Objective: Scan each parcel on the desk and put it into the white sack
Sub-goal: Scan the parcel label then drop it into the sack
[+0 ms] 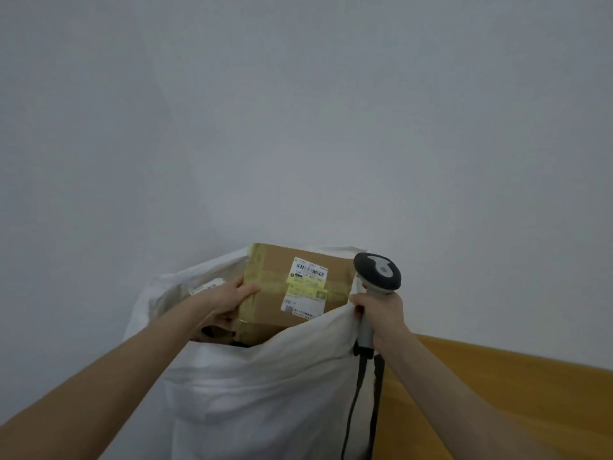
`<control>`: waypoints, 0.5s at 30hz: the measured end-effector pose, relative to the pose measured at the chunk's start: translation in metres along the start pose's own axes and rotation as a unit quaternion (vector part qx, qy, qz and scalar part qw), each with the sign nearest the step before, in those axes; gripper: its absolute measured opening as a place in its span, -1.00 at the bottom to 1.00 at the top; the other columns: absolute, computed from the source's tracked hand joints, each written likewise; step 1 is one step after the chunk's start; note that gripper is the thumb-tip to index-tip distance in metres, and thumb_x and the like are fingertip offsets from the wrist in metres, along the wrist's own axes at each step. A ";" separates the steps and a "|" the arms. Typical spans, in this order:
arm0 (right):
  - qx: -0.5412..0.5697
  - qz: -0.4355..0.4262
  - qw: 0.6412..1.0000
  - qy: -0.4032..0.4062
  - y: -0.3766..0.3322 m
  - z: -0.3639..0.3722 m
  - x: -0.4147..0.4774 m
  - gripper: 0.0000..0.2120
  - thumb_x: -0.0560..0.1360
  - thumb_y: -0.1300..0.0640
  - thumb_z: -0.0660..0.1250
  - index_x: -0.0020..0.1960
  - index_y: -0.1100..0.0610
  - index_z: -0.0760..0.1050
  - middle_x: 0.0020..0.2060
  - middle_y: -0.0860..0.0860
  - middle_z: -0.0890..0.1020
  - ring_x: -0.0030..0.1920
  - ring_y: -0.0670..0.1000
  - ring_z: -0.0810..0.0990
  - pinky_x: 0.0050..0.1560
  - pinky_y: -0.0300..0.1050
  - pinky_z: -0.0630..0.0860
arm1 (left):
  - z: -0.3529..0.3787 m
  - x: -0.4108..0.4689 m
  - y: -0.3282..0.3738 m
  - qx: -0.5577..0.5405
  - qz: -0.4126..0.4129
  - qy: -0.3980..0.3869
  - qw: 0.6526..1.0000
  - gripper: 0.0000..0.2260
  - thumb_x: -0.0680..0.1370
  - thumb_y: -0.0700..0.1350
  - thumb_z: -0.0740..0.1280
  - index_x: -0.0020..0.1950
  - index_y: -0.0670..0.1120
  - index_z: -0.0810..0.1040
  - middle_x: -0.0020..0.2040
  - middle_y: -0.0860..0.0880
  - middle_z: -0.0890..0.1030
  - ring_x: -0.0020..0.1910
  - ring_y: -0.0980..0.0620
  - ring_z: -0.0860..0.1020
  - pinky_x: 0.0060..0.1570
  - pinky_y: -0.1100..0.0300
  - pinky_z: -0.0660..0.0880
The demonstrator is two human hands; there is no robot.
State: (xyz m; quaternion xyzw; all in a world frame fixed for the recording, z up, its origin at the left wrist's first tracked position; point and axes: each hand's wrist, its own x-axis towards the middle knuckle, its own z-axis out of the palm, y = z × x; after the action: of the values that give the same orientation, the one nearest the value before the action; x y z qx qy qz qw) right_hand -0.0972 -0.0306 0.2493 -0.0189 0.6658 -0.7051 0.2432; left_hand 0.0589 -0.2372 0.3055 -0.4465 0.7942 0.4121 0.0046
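Observation:
A brown cardboard parcel [275, 287] with a white barcode label and yellowish tape sits in the mouth of the white sack [265, 386], its lower part hidden behind the sack's near rim. My left hand [229, 303] grips the parcel's left edge, thumb on top. My right hand [381, 317] holds the grey barcode scanner [378, 273] by its handle and pinches the sack's right rim against it. The scanner's black cable hangs down beside the sack. Another parcel shows dimly inside the sack at the left.
A wooden desk [497, 393] runs along the lower right, next to the sack. A plain grey-white wall [298, 111] fills the upper view behind the sack.

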 end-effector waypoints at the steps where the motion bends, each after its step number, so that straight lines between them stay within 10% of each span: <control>1: -0.002 -0.003 1.000 -0.011 -0.001 0.004 0.000 -0.81 0.38 0.35 0.43 -0.13 0.18 0.45 -0.24 0.10 0.53 -0.17 0.06 0.51 0.09 0.09 0.54 | 0.001 -0.003 -0.009 0.001 -0.004 0.017 1.000 -0.57 0.60 0.16 0.18 0.44 0.07 0.29 0.00 -0.02 0.55 -0.05 -0.02 0.55 -0.06 0.05 0.58; 4: -0.009 -0.012 1.000 -0.022 -0.003 0.013 -0.001 -0.82 0.38 0.36 0.43 -0.16 0.19 0.45 -0.24 0.12 0.53 -0.18 0.07 0.51 0.08 0.09 0.54 | -0.013 -0.007 -0.015 0.094 0.015 0.048 0.994 -0.35 0.54 0.12 0.31 0.54 0.02 0.11 0.28 -0.09 0.45 0.22 -0.12 0.48 0.22 -0.05 0.48; 8: -0.033 -0.019 0.999 -0.036 -0.008 0.011 0.001 -0.80 0.40 0.37 0.41 -0.24 0.18 0.41 -0.30 0.11 0.49 -0.28 0.02 0.46 0.00 0.03 0.53 | -0.032 -0.002 0.027 0.354 0.163 0.194 0.900 -0.07 0.42 0.14 0.44 0.57 0.05 -0.12 0.53 -0.14 0.09 0.48 -0.15 0.16 0.38 -0.07 0.29; 11: -0.060 -0.010 0.997 -0.051 -0.007 0.001 0.007 -0.85 0.40 0.35 0.42 -0.24 0.24 0.45 -0.33 0.15 0.52 -0.30 0.06 0.48 -0.16 -0.03 0.50 | -0.001 0.016 0.049 0.483 0.200 0.090 0.848 -0.07 0.37 0.36 0.36 0.55 0.18 -0.12 0.57 -0.10 -0.07 0.54 -0.15 -0.05 0.46 -0.19 0.03; 15: -0.065 -0.030 0.997 -0.019 -0.021 -0.026 0.030 -0.85 0.41 0.20 0.46 -0.19 0.27 0.54 -0.27 0.22 0.62 -0.22 0.19 0.61 -0.12 0.03 0.54 | 0.016 0.033 0.034 0.459 0.113 0.004 0.881 -0.14 0.39 0.39 0.30 0.54 0.22 -0.07 0.57 -0.09 -0.19 0.54 -0.16 -0.13 0.46 -0.22 0.01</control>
State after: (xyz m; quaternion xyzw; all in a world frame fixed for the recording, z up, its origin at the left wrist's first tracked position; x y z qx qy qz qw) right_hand -0.1396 -0.0172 0.2577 -0.0680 0.7045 -0.6669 0.2331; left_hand 0.0092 -0.2412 0.3041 -0.3032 0.9396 -0.0026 0.1590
